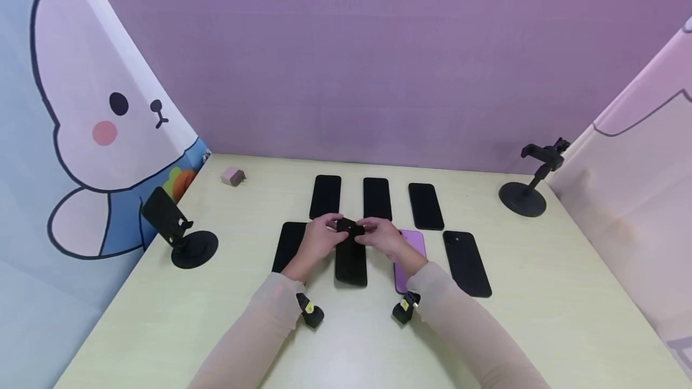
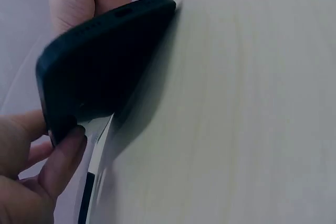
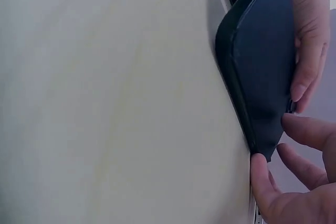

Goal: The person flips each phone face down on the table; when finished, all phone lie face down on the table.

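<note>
Both hands hold one black phone (image 1: 351, 262) near the table's middle. My left hand (image 1: 321, 239) pinches its far left corner, with thumb and fingers on either side of the edge in the left wrist view. My right hand (image 1: 381, 237) grips the far right corner, fingertips (image 3: 259, 162) at its edge. The phone is tilted, its bottom edge with the port (image 2: 124, 12) facing the left wrist camera. Another black phone (image 1: 288, 244) lies partly hidden beside the left hand. Partly under the right forearm is a purple phone (image 1: 413, 240).
Several black phones lie around: a back row with a left one (image 1: 326, 196), a middle one (image 1: 376, 197) and a right one (image 1: 426, 206), plus one (image 1: 468, 264) at front right. Black stands are at left (image 1: 194, 249) and right (image 1: 522, 199). A pink charger (image 1: 232, 176) sits back left.
</note>
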Demonstrator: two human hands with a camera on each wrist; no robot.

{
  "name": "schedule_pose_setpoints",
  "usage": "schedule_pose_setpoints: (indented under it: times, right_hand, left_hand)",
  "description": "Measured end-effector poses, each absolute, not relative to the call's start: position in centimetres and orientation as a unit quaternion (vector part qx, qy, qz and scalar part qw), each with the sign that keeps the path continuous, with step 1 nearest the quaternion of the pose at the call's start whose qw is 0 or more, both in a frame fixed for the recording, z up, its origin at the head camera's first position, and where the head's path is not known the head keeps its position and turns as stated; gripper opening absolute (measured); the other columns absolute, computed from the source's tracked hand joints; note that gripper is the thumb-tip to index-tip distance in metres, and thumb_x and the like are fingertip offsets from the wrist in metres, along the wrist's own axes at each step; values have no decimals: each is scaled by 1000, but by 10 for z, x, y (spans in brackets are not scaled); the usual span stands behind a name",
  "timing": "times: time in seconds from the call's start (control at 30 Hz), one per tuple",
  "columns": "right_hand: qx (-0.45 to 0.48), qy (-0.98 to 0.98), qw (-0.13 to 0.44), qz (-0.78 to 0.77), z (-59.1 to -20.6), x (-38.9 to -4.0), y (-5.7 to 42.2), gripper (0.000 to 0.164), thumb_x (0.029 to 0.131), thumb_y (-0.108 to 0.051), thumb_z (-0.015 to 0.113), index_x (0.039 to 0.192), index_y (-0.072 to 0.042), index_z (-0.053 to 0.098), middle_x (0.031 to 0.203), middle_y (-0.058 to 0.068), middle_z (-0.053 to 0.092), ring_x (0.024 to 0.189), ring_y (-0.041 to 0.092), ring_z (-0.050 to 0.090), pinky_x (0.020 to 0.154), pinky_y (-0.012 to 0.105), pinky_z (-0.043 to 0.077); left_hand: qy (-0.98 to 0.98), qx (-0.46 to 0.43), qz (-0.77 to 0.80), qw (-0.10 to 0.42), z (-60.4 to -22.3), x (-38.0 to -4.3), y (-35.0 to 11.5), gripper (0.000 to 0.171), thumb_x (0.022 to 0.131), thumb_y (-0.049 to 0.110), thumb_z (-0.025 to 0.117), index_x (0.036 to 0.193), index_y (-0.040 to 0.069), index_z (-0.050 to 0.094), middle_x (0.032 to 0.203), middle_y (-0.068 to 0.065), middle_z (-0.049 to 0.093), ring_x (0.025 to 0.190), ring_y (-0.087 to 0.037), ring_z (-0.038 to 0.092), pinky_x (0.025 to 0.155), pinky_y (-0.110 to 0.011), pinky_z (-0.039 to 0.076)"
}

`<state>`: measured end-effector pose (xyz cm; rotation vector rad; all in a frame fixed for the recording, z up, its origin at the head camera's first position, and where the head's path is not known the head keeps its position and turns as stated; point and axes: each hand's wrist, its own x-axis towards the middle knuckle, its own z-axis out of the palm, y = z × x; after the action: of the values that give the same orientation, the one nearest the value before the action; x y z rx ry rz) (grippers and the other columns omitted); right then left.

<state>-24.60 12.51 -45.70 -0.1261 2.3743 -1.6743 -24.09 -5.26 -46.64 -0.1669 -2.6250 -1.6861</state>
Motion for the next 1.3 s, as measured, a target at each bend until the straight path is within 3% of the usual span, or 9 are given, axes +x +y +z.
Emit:
schedule_pose_setpoints:
  times: [0.3, 0.97, 1.13, 1.3]
  right_hand:
    - [-22, 850, 102, -516, -454, -242, 118, 35, 82, 5, 74, 115, 1, 67, 103, 15, 64, 93, 26, 60, 77, 34, 51]
    - [-22, 912, 100, -396, -451, -244, 110, 34, 79, -8, 80, 111, -6, 68, 94, 10, 65, 82, 23, 60, 71, 34, 49]
    - [-21, 917, 99, -385, -450, -243, 111, 34, 79, -9, 80, 110, -6, 67, 92, 10, 66, 81, 22, 60, 71, 33, 48]
    - [-30, 926, 97, -363, -448, -244, 111, 32, 79, -9, 80, 108, -6, 67, 91, 10, 66, 82, 22, 60, 72, 34, 48]
  left_hand:
    - [-889, -65, -453, 10, -467, -243, -55, 38, 80, 12, 81, 115, 3, 69, 81, -6, 63, 64, -15, 56, 58, -30, 47]
    - [-915, -79, -394, -15, -470, -245, -56, 35, 80, 12, 81, 111, 0, 69, 84, -8, 68, 70, -16, 61, 67, -32, 51]
    - [-925, -90, -370, -15, -469, -243, -54, 33, 82, 11, 79, 111, -1, 68, 94, -13, 65, 79, -21, 60, 71, -34, 51]
    - [-934, -98, -343, -11, -468, -243, -53, 30, 84, 12, 77, 111, -1, 69, 92, -12, 59, 81, -23, 56, 72, -35, 50]
